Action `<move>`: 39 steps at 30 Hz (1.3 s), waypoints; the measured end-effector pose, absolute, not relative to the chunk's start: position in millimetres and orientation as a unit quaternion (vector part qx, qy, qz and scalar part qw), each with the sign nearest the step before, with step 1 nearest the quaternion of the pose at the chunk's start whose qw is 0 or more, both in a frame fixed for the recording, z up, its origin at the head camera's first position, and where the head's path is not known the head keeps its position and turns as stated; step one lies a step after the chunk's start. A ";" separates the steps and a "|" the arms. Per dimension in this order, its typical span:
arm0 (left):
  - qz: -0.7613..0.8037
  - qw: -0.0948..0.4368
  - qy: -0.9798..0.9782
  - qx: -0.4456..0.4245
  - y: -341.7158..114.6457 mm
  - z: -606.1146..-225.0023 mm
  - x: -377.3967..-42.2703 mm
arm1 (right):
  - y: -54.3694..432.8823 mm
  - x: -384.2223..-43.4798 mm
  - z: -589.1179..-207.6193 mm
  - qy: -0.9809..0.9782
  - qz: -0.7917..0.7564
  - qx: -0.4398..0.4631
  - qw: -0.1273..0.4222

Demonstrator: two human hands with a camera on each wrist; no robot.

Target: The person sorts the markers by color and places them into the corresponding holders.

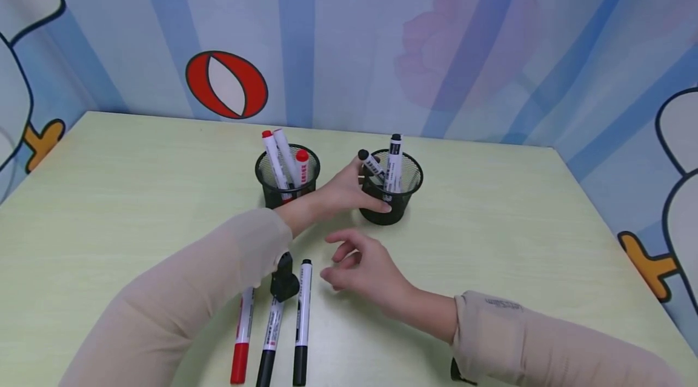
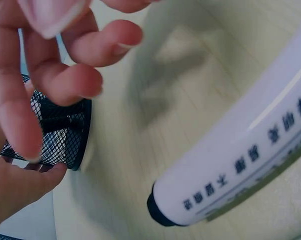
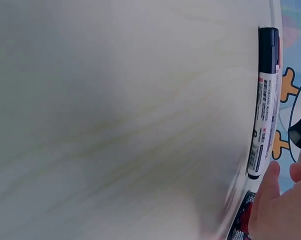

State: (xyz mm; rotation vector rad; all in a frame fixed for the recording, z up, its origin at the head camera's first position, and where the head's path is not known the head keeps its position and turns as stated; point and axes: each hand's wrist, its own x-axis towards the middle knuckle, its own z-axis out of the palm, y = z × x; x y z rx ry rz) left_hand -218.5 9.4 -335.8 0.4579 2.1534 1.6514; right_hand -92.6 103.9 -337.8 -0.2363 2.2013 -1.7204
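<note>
My left hand [image 1: 349, 190] grips the near left side of a black mesh pen cup [image 1: 400, 202], thumb along its front. Inside that cup stand black-capped whiteboard markers [image 1: 394, 163], one leaning left toward the fingers. Below and nearer, my right hand [image 1: 371, 269] hovers over the table with loosely bent fingers, holding nothing. In the left wrist view, the right hand's fingers [image 2: 80, 85] hang in front of the gripped cup [image 2: 83, 135]. On the table lie a red-capped marker [image 1: 241, 338] and two black-capped ones, including the rightmost marker [image 1: 302, 320].
A second black mesh cup [image 1: 272, 196], left of the gripped one, holds several markers with red ends [image 1: 275, 160]. The left forearm [image 1: 218, 272] passes over the tops of the lying markers. A printed curtain [image 1: 349, 42] borders the table's far edge.
</note>
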 end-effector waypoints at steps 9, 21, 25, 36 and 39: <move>0.597 0.207 0.760 0.152 9.0 -337.4 -217.1 | 88.4 -88.9 -338.0 0.749 -0.624 -0.050 0.215; 0.586 0.205 0.769 0.152 10.0 -339.1 -218.3 | 78.9 -91.6 -344.2 0.807 -0.554 -0.037 0.199; 0.580 0.207 0.774 0.149 10.1 -338.9 -218.3 | 77.1 -93.9 -344.9 0.823 -0.533 -0.046 0.190; 0.576 0.210 0.776 0.146 10.4 -334.7 -217.5 | 70.9 -99.8 -343.1 0.868 -0.461 -0.087 0.161; 0.578 0.210 0.776 0.143 10.1 -333.5 -217.3 | 69.4 -100.2 -341.9 0.881 -0.432 -0.107 0.159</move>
